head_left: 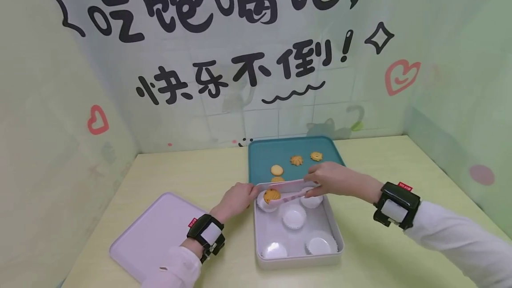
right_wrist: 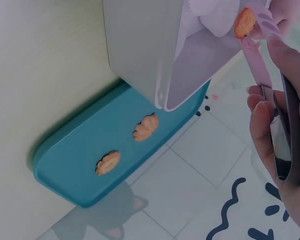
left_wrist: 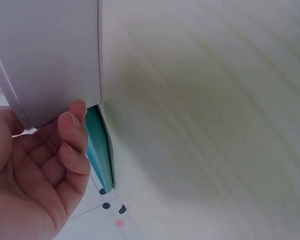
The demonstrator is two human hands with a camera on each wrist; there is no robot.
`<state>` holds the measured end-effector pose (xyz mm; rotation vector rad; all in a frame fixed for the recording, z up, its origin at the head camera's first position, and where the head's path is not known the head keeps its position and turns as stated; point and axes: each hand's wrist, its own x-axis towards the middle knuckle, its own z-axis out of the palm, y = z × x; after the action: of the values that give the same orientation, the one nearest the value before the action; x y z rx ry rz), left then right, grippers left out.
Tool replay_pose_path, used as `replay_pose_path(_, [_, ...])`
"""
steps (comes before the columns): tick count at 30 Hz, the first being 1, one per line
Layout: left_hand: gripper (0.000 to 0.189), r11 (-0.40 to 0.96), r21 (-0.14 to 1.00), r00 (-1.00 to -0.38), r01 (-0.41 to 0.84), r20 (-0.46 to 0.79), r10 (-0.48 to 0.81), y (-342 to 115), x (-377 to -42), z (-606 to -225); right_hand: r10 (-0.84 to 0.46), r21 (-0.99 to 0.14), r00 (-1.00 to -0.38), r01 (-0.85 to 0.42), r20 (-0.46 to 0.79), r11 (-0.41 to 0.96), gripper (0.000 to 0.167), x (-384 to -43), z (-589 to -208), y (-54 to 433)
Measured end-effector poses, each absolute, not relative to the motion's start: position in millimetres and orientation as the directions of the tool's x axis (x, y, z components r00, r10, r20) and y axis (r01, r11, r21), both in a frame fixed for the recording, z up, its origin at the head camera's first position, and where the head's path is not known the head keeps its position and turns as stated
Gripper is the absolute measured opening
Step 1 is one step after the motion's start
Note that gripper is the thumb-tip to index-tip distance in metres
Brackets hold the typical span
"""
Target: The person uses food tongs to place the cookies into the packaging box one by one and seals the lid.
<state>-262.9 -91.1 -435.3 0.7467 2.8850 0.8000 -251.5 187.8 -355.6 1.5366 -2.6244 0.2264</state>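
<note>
My right hand (head_left: 332, 180) holds pink-tipped metal tongs (right_wrist: 281, 137). Between the tong tips is a golden-brown cookie (head_left: 272, 196), at the white paper cup (head_left: 264, 207) in the far left corner of a pale lilac box (head_left: 302, 261); whether it rests on the cup I cannot tell. Several other white paper cups (head_left: 294, 217) sit in the box. My left hand (head_left: 236, 199) grips the box's far left corner, its curled fingers (left_wrist: 72, 132) against the outside and the thumb at the rim.
Behind the box lies a teal tray (head_left: 262, 154) bearing several cookies, among them a flower-shaped cookie (head_left: 296, 160) and a round cookie (head_left: 277, 170). A flat lilac lid (head_left: 160, 230) lies on the table left of the box, partly under my left forearm. A printed wall (head_left: 224, 123) stands behind.
</note>
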Motion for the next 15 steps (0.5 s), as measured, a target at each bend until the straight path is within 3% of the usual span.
replay_pose_path(15, [0.037,0.748,0.492,-0.879,0.446,0.082,0.470,-92,-263,-437,-0.841,-0.036,-0.536,-0.844,0.066,0.535,0.027,-259,-368,168])
